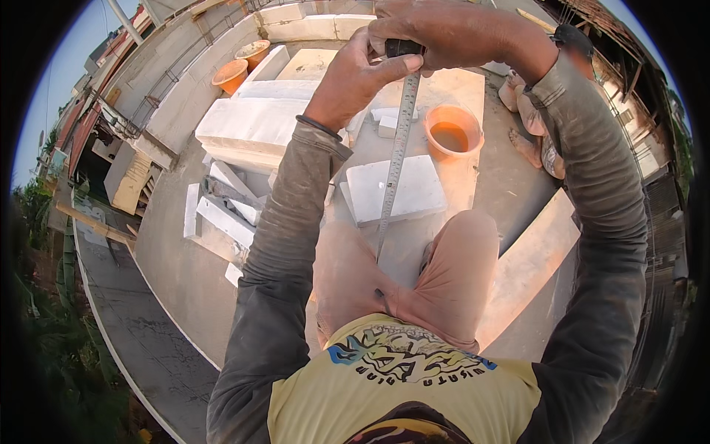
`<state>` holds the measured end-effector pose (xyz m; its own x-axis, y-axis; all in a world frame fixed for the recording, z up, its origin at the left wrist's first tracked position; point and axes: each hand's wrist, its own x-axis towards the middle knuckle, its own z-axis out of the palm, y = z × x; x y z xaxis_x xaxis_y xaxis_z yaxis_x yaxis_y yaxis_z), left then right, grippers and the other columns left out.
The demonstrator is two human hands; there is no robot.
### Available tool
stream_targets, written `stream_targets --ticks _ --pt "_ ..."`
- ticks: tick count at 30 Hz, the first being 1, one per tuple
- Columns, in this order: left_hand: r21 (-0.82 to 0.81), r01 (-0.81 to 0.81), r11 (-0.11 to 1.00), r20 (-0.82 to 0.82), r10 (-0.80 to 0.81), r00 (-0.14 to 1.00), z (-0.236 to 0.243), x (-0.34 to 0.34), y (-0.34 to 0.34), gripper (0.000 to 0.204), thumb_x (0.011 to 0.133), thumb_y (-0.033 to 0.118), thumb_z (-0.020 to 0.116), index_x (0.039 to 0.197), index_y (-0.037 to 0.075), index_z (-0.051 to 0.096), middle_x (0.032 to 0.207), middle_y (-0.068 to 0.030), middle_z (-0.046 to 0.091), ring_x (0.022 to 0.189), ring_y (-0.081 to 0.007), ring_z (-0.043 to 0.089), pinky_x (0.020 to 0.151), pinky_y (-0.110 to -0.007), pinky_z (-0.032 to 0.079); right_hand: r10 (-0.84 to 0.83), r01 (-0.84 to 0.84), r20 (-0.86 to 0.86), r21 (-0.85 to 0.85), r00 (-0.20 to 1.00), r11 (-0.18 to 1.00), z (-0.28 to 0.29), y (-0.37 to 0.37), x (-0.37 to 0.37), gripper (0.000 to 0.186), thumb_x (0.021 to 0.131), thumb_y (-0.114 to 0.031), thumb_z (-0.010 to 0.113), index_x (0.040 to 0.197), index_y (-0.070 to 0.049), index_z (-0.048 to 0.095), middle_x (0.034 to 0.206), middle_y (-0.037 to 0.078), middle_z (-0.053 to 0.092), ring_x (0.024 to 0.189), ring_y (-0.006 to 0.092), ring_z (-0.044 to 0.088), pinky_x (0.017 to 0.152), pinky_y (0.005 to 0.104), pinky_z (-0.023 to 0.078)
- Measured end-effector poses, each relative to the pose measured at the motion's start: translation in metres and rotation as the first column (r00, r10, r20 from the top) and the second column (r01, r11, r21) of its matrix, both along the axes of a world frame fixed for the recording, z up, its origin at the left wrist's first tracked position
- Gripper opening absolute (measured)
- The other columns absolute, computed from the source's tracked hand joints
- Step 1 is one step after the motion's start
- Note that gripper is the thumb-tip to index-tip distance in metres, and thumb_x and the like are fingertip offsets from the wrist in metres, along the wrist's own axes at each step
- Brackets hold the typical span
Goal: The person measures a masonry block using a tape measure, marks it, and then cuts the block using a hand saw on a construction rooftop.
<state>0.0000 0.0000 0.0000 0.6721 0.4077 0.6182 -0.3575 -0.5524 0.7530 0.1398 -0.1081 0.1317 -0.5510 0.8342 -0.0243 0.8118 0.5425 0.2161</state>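
Both of my arms are raised at the top of the head view around a tape measure (401, 48) with a dark case. Its pale metal blade (397, 148) is drawn out and runs down between my knees. My left hand (346, 83) grips the case from the left, its thumb lying across the blade's mouth. From the right, my right hand (455, 35) closes over the case, with some of its fingers hidden. Below the hands, a white lightweight block (396, 186) lies on the floor behind the blade, and an orange bucket (452, 133) of brownish liquid stands to its right.
White blocks (244, 137) are stacked at the left, with offcuts (225, 218) nearer. Two more orange buckets (231, 76) stand by the low block wall (200, 66). A long board (529, 263) lies at the right. Another person (549, 122) sits at the far right. The floor drops off at the left edge.
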Motion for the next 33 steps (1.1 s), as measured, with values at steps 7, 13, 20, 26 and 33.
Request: stream_targets --ticks 7,13,20,26,33 --pt "-0.129 0.454 0.881 0.076 -0.448 0.891 0.042 -0.004 0.022 0.083 0.08 0.017 0.081 0.148 0.003 0.037 0.13 -0.0066 0.059 0.115 -0.0179 0.059 0.1 -0.032 0.048 0.03 -0.026 -0.147 0.029 0.989 0.999 0.015 0.006 -0.018 0.034 0.083 -0.005 0.069 0.114 -0.002 0.055 0.107 0.021 0.06 0.096 0.0381 0.061 0.084 0.0449 0.047" --pt "-0.094 0.116 0.989 0.322 -0.08 0.943 0.044 -0.013 0.004 0.066 0.079 0.013 0.081 0.135 0.0 0.049 0.116 -0.0084 0.064 0.108 -0.0164 0.062 0.093 -0.029 0.051 0.217 0.166 -0.366 0.773 0.905 0.612 -0.047 0.013 -0.017 0.04 0.086 -0.018 0.069 0.121 -0.006 0.053 0.115 0.019 0.063 0.105 0.0358 0.062 0.091 0.0432 0.05" --pt "-0.195 -0.242 0.95 0.463 0.307 0.832 0.026 -0.023 0.022 0.055 0.082 0.008 0.078 0.129 0.002 0.052 0.111 -0.0038 0.06 0.099 -0.0125 0.058 0.089 -0.028 0.049 -0.473 0.257 -0.772 -0.398 0.424 0.881 -0.181 0.001 0.053 0.056 0.095 -0.032 0.069 0.138 -0.001 0.052 0.126 0.014 0.061 0.116 0.021 0.058 0.102 0.0327 0.046" --pt "-0.236 -0.323 0.917 0.568 0.4 0.72 -0.01 -0.045 0.067 0.08 0.075 0.018 0.089 0.132 -0.003 0.037 0.112 -0.0119 0.051 0.093 -0.016 0.06 0.083 -0.027 0.056 -0.652 0.063 -0.644 -0.691 0.4 0.72 -0.279 -0.001 0.065 0.064 0.082 -0.037 0.082 0.13 -0.002 0.057 0.108 0.005 0.067 0.106 0.0142 0.061 0.095 0.0285 0.046" --pt "-0.563 -0.402 0.722 0.459 0.678 0.575 -0.086 -0.081 0.084 0.063 0.084 0.009 0.08 0.125 -0.001 0.034 0.111 -0.0162 0.054 0.09 -0.02 0.065 0.076 -0.034 0.063 -0.718 0.137 -0.622 -0.718 0.313 0.682 -0.345 -0.031 0.139 0.039 0.08 -0.019 0.08 0.109 -0.002 0.062 0.092 0.0 0.064 0.087 0.0126 0.058 0.083 0.0279 0.046"
